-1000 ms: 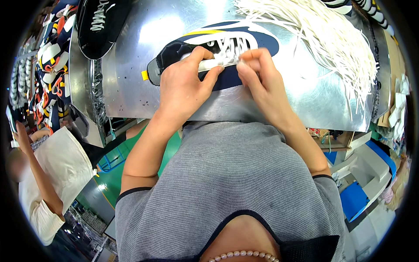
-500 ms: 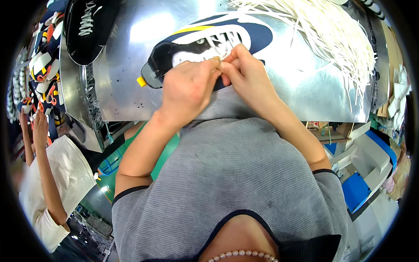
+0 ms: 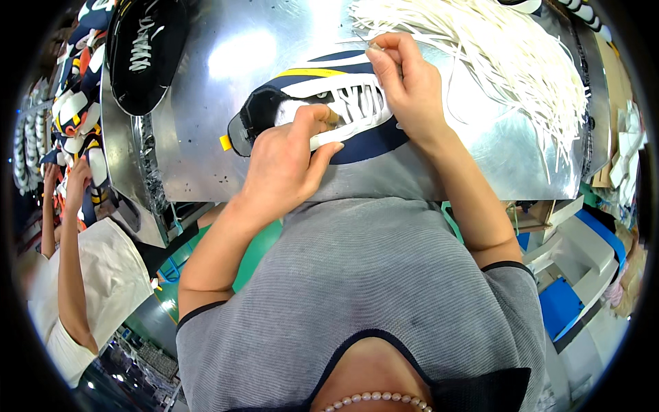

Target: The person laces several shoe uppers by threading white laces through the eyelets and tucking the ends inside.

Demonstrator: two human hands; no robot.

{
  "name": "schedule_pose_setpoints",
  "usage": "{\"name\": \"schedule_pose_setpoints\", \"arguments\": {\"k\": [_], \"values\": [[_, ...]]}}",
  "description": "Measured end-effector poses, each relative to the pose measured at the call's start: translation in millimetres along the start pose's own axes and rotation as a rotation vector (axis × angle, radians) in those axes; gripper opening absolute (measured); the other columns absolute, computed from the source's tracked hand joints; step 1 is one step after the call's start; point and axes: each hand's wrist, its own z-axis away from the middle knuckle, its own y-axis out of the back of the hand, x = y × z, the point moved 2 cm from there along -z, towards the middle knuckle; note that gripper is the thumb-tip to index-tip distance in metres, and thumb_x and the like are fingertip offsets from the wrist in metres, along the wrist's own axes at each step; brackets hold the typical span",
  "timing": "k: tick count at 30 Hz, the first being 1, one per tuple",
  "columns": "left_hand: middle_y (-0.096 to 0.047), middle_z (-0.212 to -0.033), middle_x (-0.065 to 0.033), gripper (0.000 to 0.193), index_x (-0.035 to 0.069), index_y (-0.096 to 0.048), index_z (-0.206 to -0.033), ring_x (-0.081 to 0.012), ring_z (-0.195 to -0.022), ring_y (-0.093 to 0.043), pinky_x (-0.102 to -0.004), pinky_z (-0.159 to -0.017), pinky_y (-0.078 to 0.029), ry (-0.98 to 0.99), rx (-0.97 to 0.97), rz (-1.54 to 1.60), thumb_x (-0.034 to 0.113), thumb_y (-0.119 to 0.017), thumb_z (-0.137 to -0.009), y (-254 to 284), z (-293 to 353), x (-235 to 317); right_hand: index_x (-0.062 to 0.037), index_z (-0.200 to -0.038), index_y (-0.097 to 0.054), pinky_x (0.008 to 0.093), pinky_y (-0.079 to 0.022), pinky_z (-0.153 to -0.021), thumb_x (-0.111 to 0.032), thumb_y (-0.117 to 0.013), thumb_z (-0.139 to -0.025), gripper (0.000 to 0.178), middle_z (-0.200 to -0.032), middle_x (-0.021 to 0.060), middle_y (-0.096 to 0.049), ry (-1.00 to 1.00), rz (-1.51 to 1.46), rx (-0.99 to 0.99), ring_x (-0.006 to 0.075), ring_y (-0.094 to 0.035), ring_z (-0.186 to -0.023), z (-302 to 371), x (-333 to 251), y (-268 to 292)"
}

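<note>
A navy and white shoe upper (image 3: 367,147) with a yellow stripe lies on its side on the metal table, toe to the right. White shoelace (image 3: 358,103) crosses its opening in several rows. My left hand (image 3: 285,161) grips the near eyelet edge, its fingers curled into the opening and its thumb outside. Raised off the far side of the toe, my right hand (image 3: 415,89) is closed in a pinch. A thin, dark, needle-like piece (image 3: 360,37) sticks out from its fingertips; its exact kind is too small to tell.
A heap of loose white laces (image 3: 511,65) covers the table's far right. At far left lies a black laced shoe upper (image 3: 143,58). Left of the metal table (image 3: 206,161), another person's hands (image 3: 79,175) work at piled colourful shoe uppers (image 3: 72,103).
My two hands were together over the laces. The right has moved away, up and to the right; the left has shifted down to the near eyelet edge. The shoe upper sits slightly lower in view.
</note>
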Motion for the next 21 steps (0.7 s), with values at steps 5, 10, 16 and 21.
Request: {"name": "schedule_pose_setpoints", "arguments": {"k": [5,10,16,21], "values": [[-0.071,-0.090,-0.0201,0.033,0.002,-0.055,-0.111,-0.0367,-0.079,-0.070,-0.0404,-0.067,-0.052,0.127,-0.212,-0.230,0.020,-0.072,-0.089,12,1,5,-0.0037,-0.105,-0.061,0.0353,-0.046,-0.057,-0.024,-0.061,-0.098,0.021,-0.071,0.0123,-0.066,-0.072,0.003,0.028,0.0261,-0.064,-0.060,2,-2,-2],[-0.065,-0.115,-0.0207,0.044,0.001,-0.056,-0.120,-0.0369,-0.104,-0.064,-0.0421,-0.089,-0.050,-0.223,0.158,-0.355,0.011,-0.077,-0.082,10,31,-1,-0.0040,-0.108,-0.062,0.0346,-0.047,-0.059,-0.025,-0.061,-0.098,0.023,-0.075,0.0121,-0.069,-0.099,-0.118,0.079,0.0224,-0.063,-0.061,5,-1,1],[-0.058,-0.131,-0.0175,0.050,0.001,-0.058,-0.122,-0.0336,-0.119,-0.054,-0.0413,-0.102,-0.042,-0.133,0.587,-0.330,-0.003,-0.076,-0.075,-12,90,-13,-0.0044,-0.109,-0.064,0.0322,-0.047,-0.061,-0.026,-0.063,-0.097,0.024,-0.081,0.0121,-0.072,-0.079,-0.107,0.082,0.0191,-0.063,-0.064,9,3,2],[-0.071,-0.112,-0.0120,0.049,0.003,-0.055,-0.124,-0.0309,-0.105,-0.063,-0.0417,-0.094,-0.041,-0.086,0.392,-0.161,0.005,-0.076,-0.079,4,29,28,-0.0044,-0.107,-0.064,0.0319,-0.046,-0.059,-0.024,-0.063,-0.097,0.022,-0.078,0.0119,-0.071,-0.047,-0.141,0.081,0.0191,-0.062,-0.061,9,6,1]]}}
